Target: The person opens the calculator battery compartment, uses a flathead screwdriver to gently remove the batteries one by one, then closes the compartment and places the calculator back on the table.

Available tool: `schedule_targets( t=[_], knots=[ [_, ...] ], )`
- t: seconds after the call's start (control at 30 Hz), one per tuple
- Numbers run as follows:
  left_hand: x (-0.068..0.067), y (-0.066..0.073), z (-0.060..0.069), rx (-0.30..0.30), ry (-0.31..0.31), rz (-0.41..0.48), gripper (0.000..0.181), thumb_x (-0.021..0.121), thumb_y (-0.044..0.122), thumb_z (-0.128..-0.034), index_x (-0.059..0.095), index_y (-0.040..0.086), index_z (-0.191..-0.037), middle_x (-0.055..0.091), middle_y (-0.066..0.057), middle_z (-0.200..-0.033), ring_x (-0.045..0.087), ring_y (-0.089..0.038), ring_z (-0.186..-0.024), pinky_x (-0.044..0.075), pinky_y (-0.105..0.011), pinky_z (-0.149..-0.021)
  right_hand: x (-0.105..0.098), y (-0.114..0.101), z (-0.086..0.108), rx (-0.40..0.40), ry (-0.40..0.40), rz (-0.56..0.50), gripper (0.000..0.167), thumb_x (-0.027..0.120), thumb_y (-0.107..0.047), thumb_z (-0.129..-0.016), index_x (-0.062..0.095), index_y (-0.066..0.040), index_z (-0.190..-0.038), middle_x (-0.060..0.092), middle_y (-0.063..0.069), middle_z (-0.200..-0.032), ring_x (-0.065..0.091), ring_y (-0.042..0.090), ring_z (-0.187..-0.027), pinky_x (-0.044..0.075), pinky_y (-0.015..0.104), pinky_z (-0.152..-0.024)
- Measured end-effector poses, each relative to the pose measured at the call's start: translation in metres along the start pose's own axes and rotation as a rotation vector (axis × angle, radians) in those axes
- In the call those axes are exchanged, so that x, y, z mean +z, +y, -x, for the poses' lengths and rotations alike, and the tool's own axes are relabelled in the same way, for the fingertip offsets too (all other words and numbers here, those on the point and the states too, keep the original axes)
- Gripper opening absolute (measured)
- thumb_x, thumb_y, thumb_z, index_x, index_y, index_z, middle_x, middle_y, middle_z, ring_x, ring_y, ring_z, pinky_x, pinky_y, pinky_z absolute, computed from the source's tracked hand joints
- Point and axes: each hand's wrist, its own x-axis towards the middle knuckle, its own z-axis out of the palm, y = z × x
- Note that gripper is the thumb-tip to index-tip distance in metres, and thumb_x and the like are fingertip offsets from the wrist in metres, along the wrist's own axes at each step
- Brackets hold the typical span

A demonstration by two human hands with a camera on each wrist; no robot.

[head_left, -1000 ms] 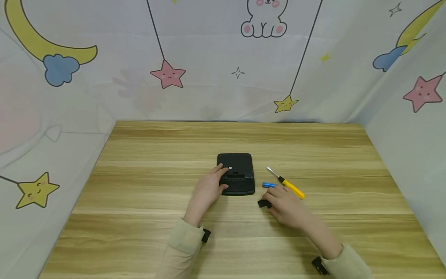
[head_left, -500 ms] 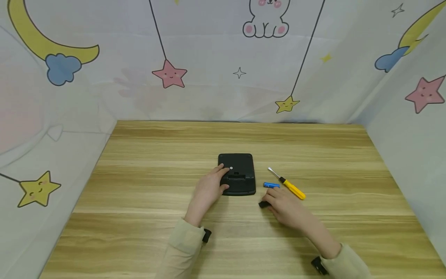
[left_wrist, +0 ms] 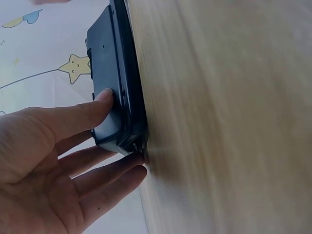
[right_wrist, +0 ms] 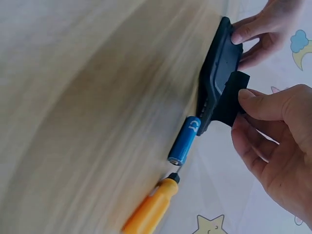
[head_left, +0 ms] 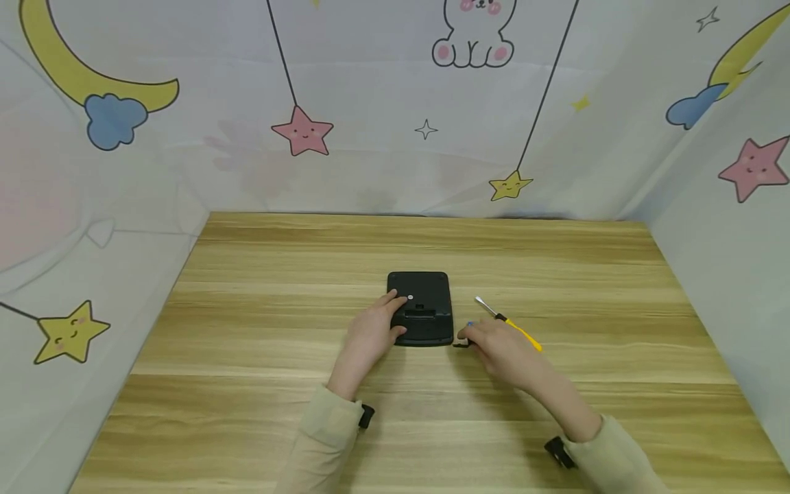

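Note:
A flat black calculator-like device lies with its back up on the table. My left hand holds it by its left side. In the left wrist view my thumb presses on the back while the fingers touch the edge and the tabletop. Just off the device's lower right corner, my right hand pinches a small black battery cover between thumb and fingers. Under that hand lies a blue battery, mostly hidden in the head view.
A screwdriver with a yellow handle lies on the wooden table, right of the device and partly behind my right hand. A patterned white cloth hangs behind the table and along both sides.
My right hand has moved up and slightly left with the battery cover, closer to the device, and now covers most of the battery. The left hand stays in place on the device.

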Motion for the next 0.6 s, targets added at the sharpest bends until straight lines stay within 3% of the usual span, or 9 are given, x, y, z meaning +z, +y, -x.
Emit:
schedule_targets(
  t=[0.27, 0.4, 0.6],
  knots=[
    [0.001, 0.0, -0.001, -0.009, -0.012, -0.007, 0.055, 0.072, 0.025, -0.0862, 0.053, 0.021, -0.138, 0.044, -0.005, -0.151, 0.066, -0.028, -0.108, 0.052, -0.029, -0.063, -0.009, -0.002, -0.017, 0.058, 0.011, -0.126, 0.015, 0.068, -0.001, -0.085, 0.07, -0.007, -0.099, 0.069, 0.003, -0.093, 0.064, 0.016, -0.087, 0.054, 0.032, -0.075],
    [0.001, 0.0, -0.002, -0.003, -0.013, -0.013, 0.055, 0.072, 0.026, -0.0863, 0.053, 0.02, -0.138, 0.044, -0.005, -0.15, 0.067, -0.028, -0.107, 0.052, -0.029, -0.062, -0.008, -0.002, -0.027, 0.058, 0.023, -0.165, 0.015, 0.067, -0.001, -0.087, 0.07, -0.005, -0.1, 0.065, 0.003, -0.093, 0.062, 0.014, -0.085, 0.054, 0.029, -0.074],
    [-0.001, 0.0, 0.0, 0.007, -0.003, -0.004, 0.054, 0.072, 0.025, -0.0863, 0.054, 0.019, -0.137, 0.045, -0.007, -0.149, 0.066, -0.03, -0.108, 0.056, -0.036, -0.072, -0.005, -0.001, -0.044, 0.076, 0.045, -0.194, 0.015, 0.065, -0.003, -0.089, 0.071, -0.007, -0.102, 0.065, 0.003, -0.094, 0.061, 0.013, -0.083, 0.053, 0.029, -0.072]
  ],
)
